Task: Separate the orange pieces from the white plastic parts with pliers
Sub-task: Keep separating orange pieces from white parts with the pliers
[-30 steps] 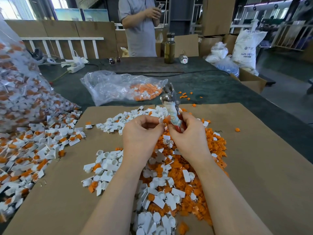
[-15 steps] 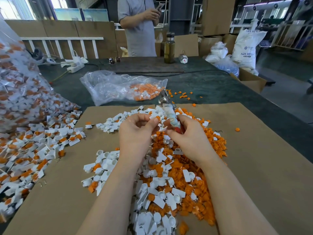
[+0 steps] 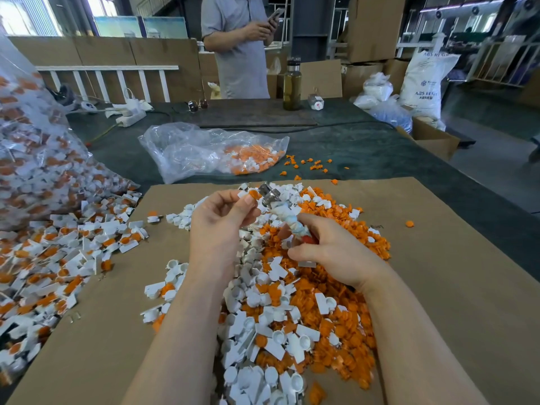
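1. The pliers [image 3: 277, 210] are held above the middle of the cardboard sheet [image 3: 438, 287], over the heap of parts. Their long axis runs diagonally: the metal head points up and to the far left, and the cloth-wrapped handles slope down toward the near right, ending in a red tip inside the right hand.
2. Whether the metal jaws are apart or closed cannot be told; the head is small and blurred.
3. The right hand [image 3: 330, 249] grips the handles, its fingers curled round their lower end, thumb toward the left.
4. The left hand [image 3: 219, 226] is raised just left of the pliers' head. Its thumb and forefinger pinch a small white part with an orange piece [image 3: 252, 194], held right beside the metal head; the other fingers are loosely curled.
5. Below the hands lies a mixed heap: loose orange pieces [image 3: 344, 320] mostly on the right, white plastic parts [image 3: 254, 372] mostly on the left and near edge.
6. To the left, unsorted white-and-orange parts [image 3: 58, 258] spill from a big clear bag [image 3: 35, 159] onto the sheet's edge.
7. Beyond the sheet, on the dark green table [image 3: 365, 153], a second clear plastic bag [image 3: 204, 150] holds orange pieces, with a few scattered beside it.
8. At the table's far edge stand a bottle [image 3: 291, 86] and a person in a grey shirt [image 3: 236, 54] holding a phone.
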Demonstrator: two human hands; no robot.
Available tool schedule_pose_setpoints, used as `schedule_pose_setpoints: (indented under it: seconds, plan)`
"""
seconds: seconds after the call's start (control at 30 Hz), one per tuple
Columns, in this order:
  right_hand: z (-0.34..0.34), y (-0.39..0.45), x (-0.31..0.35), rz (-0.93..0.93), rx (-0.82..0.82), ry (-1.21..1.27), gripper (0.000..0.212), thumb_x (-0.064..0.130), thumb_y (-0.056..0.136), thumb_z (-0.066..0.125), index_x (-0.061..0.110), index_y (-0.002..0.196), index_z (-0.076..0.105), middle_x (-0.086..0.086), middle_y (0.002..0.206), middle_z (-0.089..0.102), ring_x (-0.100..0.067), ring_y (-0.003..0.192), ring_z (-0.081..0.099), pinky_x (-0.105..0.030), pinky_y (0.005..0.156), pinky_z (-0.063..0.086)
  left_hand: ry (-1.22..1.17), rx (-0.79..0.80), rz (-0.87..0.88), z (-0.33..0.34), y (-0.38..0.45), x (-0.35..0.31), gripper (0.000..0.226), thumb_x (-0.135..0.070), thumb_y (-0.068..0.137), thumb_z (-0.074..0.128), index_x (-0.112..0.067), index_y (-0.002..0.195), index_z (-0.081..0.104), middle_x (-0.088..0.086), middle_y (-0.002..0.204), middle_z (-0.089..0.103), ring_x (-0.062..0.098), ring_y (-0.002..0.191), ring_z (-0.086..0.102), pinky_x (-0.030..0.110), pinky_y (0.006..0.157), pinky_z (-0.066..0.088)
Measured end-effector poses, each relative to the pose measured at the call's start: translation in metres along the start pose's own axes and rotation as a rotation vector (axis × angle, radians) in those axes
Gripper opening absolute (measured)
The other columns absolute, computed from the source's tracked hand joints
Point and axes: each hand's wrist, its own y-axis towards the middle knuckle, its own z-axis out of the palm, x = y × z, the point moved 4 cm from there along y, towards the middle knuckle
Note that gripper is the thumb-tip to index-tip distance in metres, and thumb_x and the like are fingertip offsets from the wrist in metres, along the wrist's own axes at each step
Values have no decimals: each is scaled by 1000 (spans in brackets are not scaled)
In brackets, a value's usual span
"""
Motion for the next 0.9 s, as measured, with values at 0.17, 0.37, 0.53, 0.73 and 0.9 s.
schedule_pose_setpoints:
  seconds: [0.17,0.37,0.53,0.73,0.9]
  plan:
    - [1,0,1,-6,11,-2,44,16,87,67,16,129,54,7,104,62,-12,96,62,-30,85,52,16,46,15,0,1,0,4,-5,90,67,-8,88,67,-6,68,70,9,66,67,23,72,58]
    - [3,1,5,-46,-11,-101,28,14,86,64,18,114,60,9,89,61,-4,80,57,-31,74,49,1,66,19,2,0,-1,9,-1,91,65,-8,85,66,-7,66,68,8,63,66,21,69,57]
    - [7,4,3,-69,-58,-150,21,7,86,55,22,95,66,12,64,53,1,51,47,-20,50,36,-11,55,19,2,0,-1,10,0,91,63,-7,84,65,-8,64,66,7,61,64,24,71,59]
    - [9,6,3,-78,-74,-178,26,5,85,53,30,82,62,20,62,60,-2,48,49,-17,45,36,-19,35,6,3,0,-2,12,0,91,63,-8,83,65,-6,66,66,8,60,64,24,71,58]
    - [11,7,2,-91,-132,-271,12,16,87,57,21,97,61,7,80,61,-8,68,56,-29,58,45,-118,24,-150,-2,0,-1,6,-3,91,63,-7,87,66,-2,70,72,11,66,69,23,69,60]
